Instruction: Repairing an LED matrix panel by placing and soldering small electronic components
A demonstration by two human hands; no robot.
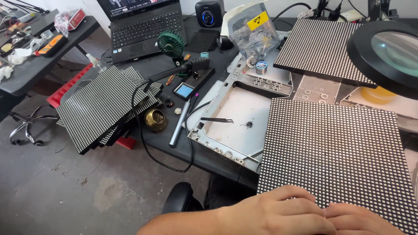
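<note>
A square black panel (335,148) studded with rows of small white dots lies flat before me on a metal frame (230,126). My left hand (278,213) rests palm down on the panel's near edge, fingers spread and pointing right. My right hand (361,219) lies at the bottom edge of the view, its fingertips meeting those of the left on the panel. Neither hand holds anything. Black tweezers (216,120) and a small pile of dark bits (248,125) sit inside the frame.
A stack of similar panels (104,109) lies at the left, another panel (322,48) at the back. A soldering iron (180,70), brass tip cleaner (155,119), small green fan (170,44), laptop (146,26) and magnifier lamp (387,52) crowd the desk.
</note>
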